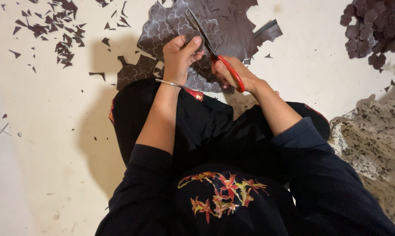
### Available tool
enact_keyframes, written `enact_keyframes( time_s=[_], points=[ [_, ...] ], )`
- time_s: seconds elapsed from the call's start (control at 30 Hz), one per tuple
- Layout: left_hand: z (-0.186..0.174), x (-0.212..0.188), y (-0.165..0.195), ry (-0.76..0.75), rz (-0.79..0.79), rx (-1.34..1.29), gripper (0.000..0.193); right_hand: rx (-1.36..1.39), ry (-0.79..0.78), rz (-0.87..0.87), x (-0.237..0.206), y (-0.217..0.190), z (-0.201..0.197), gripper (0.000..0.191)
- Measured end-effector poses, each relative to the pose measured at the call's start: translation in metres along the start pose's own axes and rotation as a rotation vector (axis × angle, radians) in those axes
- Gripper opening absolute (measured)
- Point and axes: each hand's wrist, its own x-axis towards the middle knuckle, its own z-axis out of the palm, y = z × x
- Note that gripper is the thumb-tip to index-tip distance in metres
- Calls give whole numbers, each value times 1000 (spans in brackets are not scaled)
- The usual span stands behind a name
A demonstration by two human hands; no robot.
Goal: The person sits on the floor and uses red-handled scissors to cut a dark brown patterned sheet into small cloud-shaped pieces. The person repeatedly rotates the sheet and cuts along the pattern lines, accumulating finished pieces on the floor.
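Observation:
My left hand [180,57] grips the near edge of a dark brown sheet [223,22] marked with pale flower outlines, thumb on top. My right hand [230,74] is closed in the red handles of a pair of scissors [221,59], whose blades reach up into the sheet beside my left thumb. The sheet spreads over the floor and onto my lap, with ragged cut-out edges [136,72] at its left.
A heap of cut dark flower shapes [372,28] lies at the top right. Small dark offcuts [53,30] are scattered at the top left on the cream floor. A speckled stone slab [376,144] sits at the right. A thin bangle [168,82] circles my left wrist.

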Motion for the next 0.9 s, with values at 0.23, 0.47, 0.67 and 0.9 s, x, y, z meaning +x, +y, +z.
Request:
enact_keyframes(
  time_s=[0.23,0.47,0.67,0.9],
  points=[
    [0,3,0,-9,-7,-7,14,-9,-20,-1,0,0,-6,76],
    [-2,6,2,2,-22,51,17,-35,-132,-37,2,-7,-4,88],
    [-3,11,4,5,-51,93,18,-20,-133,-34,6,-6,-7,86],
    [-3,12,0,-2,-76,54,16,-6,-94,-43,6,-1,-7,84]
  ],
)
